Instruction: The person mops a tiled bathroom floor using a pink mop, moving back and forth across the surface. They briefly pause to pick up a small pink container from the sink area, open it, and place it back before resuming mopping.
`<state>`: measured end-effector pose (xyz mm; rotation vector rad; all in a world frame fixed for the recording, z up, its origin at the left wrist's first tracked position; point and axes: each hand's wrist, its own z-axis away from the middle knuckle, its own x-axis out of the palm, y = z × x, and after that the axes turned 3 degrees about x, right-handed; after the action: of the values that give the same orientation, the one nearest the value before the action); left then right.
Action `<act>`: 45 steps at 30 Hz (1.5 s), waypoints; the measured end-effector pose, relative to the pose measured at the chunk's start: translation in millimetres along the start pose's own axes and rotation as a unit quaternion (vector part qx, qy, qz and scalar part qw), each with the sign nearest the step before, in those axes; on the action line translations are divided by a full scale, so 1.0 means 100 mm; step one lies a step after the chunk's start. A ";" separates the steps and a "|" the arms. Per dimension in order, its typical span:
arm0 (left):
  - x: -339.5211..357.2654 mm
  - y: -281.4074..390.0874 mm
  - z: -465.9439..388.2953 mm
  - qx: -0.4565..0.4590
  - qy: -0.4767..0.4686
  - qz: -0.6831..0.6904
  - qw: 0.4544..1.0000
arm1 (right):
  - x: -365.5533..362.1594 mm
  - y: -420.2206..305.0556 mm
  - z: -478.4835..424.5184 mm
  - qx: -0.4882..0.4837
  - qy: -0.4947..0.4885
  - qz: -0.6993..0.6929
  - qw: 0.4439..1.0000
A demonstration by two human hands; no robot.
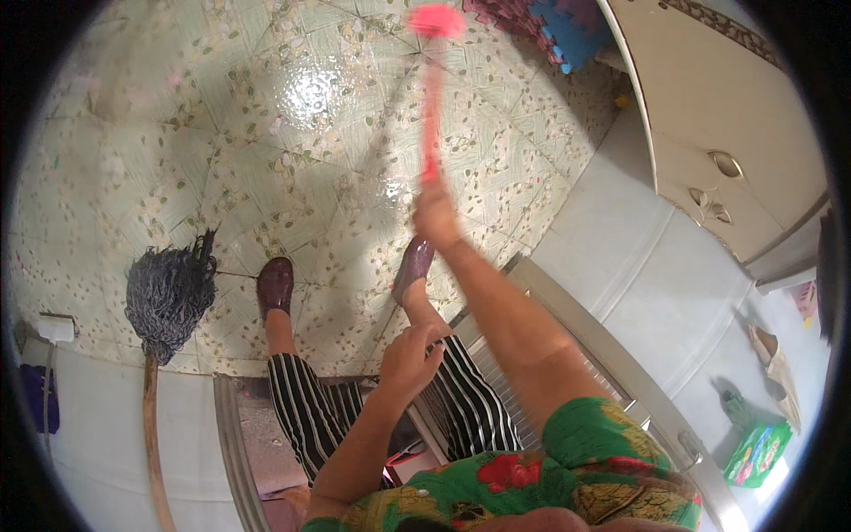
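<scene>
My right hand (437, 211) is closed around the lower end of a long red-pink handle. At its far end is a pink head (437, 21), blurred and held out over the floor; the tool's kind cannot be told. Near my right knee is my left hand (409, 362), its fingers loosely bent and nothing seen in it. Below lies the patterned tile floor (292, 179), with wet, shiny patches.
A grey string mop (171, 296) with a wooden handle leans at the left. Interlocking foam mats (575, 33) lie at the top right, beside a cream cabinet (721, 100). Behind my legs are a doorway threshold and an open metal door (578, 332). A white squeegee-like tool (56, 329) stands far left.
</scene>
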<state>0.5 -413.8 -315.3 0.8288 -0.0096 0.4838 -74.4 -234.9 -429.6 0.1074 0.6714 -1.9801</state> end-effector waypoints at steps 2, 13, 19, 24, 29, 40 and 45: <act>-0.09 0.03 0.01 -0.005 -0.003 -0.006 1.000 | 0.32 0.20 0.40 -0.028 -0.036 0.062 0.997; -0.39 -0.06 0.22 0.050 0.106 0.015 0.993 | 0.35 -1.07 -0.26 -0.120 -0.010 0.106 0.987; -0.53 -0.03 0.22 0.016 0.062 0.037 0.997 | 0.54 -1.26 -0.32 -0.100 -0.025 0.007 0.995; -0.61 -0.10 0.24 0.026 0.087 0.042 0.995 | 0.48 -1.24 -0.29 -0.059 0.020 0.042 0.997; -0.64 -0.03 0.23 0.007 0.069 0.039 0.997 | 1.00 -1.77 -0.66 -0.109 -0.005 -0.019 0.994; -0.72 0.08 0.11 0.027 0.080 0.041 0.996 | 1.47 -1.48 -0.36 -0.104 -0.068 0.090 0.988; -0.70 0.10 0.13 0.044 0.094 0.048 0.993 | 0.89 -1.04 -0.27 -0.099 -0.013 0.000 0.995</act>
<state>-64.0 -446.3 -313.1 0.8689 0.1470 0.6558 -211.9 -256.6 -441.1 -0.0397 0.8463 -1.9010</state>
